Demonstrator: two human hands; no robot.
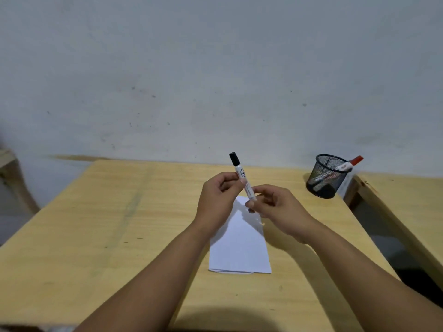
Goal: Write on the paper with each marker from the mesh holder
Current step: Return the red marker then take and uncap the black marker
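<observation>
A white marker with a black cap is held tilted above the table, cap end up and away from me. My left hand pinches its upper barrel. My right hand pinches its lower end. Below both hands a folded white paper lies flat on the wooden table. A black mesh holder stands at the table's far right corner, with a red-capped marker leaning out over its rim.
A grey wall runs behind the table. Another wooden table stands to the right, with a dark gap between the two. Part of a wooden frame shows at the far left edge.
</observation>
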